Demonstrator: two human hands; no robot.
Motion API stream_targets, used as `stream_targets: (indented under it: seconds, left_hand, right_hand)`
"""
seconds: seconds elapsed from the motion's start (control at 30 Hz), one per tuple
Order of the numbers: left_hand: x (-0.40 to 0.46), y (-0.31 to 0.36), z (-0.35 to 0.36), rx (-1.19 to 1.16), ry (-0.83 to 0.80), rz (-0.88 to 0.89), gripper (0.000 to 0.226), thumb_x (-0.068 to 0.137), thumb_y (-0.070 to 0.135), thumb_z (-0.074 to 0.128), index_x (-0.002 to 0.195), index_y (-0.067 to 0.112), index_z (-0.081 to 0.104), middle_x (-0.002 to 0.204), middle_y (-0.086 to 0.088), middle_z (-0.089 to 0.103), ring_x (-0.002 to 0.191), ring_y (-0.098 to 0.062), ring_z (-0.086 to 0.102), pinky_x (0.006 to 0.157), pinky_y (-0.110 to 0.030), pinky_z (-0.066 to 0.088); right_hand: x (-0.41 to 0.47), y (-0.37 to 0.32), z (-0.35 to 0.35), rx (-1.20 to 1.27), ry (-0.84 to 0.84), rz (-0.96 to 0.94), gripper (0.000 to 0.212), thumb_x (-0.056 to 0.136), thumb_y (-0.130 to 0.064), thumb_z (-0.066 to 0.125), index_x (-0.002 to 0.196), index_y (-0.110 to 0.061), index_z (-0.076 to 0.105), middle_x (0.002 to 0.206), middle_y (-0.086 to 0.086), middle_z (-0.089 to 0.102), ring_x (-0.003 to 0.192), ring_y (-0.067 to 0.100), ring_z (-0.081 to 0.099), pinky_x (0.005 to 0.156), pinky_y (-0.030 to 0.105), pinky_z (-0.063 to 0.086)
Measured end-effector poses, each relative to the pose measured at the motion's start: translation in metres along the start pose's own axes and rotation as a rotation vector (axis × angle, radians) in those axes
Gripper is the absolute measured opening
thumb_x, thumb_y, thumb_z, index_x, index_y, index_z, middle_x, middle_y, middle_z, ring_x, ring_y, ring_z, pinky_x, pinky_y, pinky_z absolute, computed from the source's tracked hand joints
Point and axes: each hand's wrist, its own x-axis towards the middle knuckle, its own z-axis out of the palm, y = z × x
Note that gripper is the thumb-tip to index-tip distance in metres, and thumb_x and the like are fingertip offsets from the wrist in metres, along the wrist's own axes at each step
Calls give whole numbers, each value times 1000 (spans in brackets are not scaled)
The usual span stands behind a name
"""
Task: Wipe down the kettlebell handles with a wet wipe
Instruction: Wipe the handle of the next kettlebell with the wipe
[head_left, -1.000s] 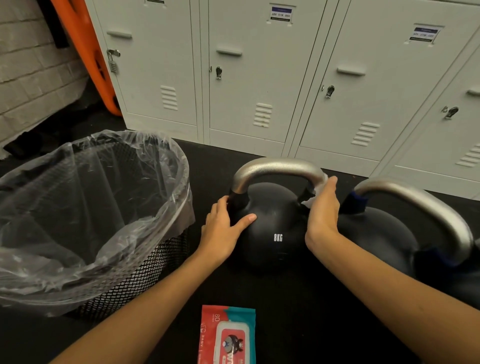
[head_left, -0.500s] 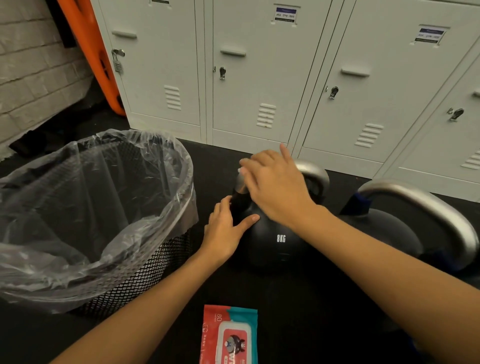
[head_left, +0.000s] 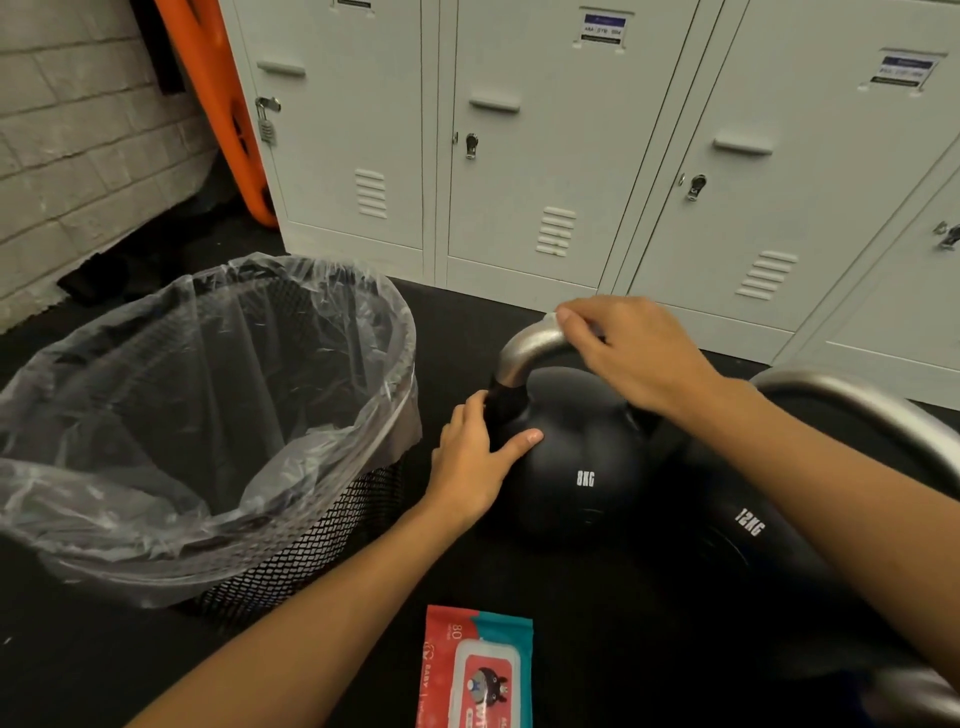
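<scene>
Grey metal lockers line the back, black floor below, white brick wall and an orange board far left. Left side: wire-mesh waste bin with clear plastic liner, nothing visible inside, so no used wipe binned as far as the view shows. Bottom centre: red and teal wet wipe pack flat on the floor, lid looks closed. Left hand braces the 8KG kettlebell, fingers flat against the body by the handle base, thumb spread on the front, grasping nothing. 8KG handle is bare silver metal; its left curve is exposed, top and right part are hidden under the right hand. Right hand sits on top of the handle, fingers curled over it; a sliver of white at the fingertips looks like the wet wipe, mostly hidden, so it appears to be pinched against the handle. Right: 12KG kettlebell just beside the 8KG, touching or nearly so, its handle is untouched by either hand. Judgement: mid-wipe on the first handle, the top pass under way; the 12KG handle and binning the wipe are apparently left. Cannot tell how much of the 8KG handle is already clean.
</scene>
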Motion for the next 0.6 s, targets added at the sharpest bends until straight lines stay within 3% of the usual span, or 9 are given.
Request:
stream_targets:
  seconds: [0.13, 0.27, 0.37, 0.5, 0.6]
  left_hand:
    - [0, 0, 1, 17, 14, -1, 70, 80, 52, 67, 138, 27, 37, 131, 2, 45, 124, -20, 45, 106, -48, 37]
    - [-1, -2, 2, 47, 5, 0, 72, 80, 57, 65, 138, 26, 37, 133, 1, 45, 125, -20, 44, 104, -48, 39]
    - [-1, -3, 3, 23, 17, 4, 72, 79, 58, 65, 137, 26, 38, 132, 2, 46, 125, -19, 44, 104, -48, 38]
    - [-3, -3, 4, 12, 35, 4, 73, 80, 56, 66, 140, 27, 36, 137, 2, 43, 128, -18, 40, 108, -47, 35]
    - [-2, -4, 4, 18, 30, -2, 74, 79, 58, 65, 140, 27, 36, 137, 2, 43, 127, -19, 41, 106, -47, 36]
  right_hand:
    - [16, -23, 15, -354, -77, -245, 37, 103, -36, 34, 109, -18, 66, 103, 3, 65, 95, 29, 59, 76, 35, 37]
    - [19, -32, 35, -679, -114, -601, 28, 97, -34, 48, 106, -22, 72, 100, -1, 69, 96, 23, 64, 84, 37, 46]
    - [15, -20, 27, -749, -168, -789, 42, 96, -18, 32, 119, -24, 67, 114, -2, 67, 112, 22, 62, 98, 41, 45]
    - [22, 9, -5, -664, -109, -772, 38, 94, -23, 57, 132, -27, 61, 126, 0, 67, 112, 22, 65, 99, 46, 45]
    - [23, 11, -17, -597, -156, -593, 49, 102, -45, 26, 139, -29, 54, 123, -6, 68, 114, 17, 64, 105, 44, 38]
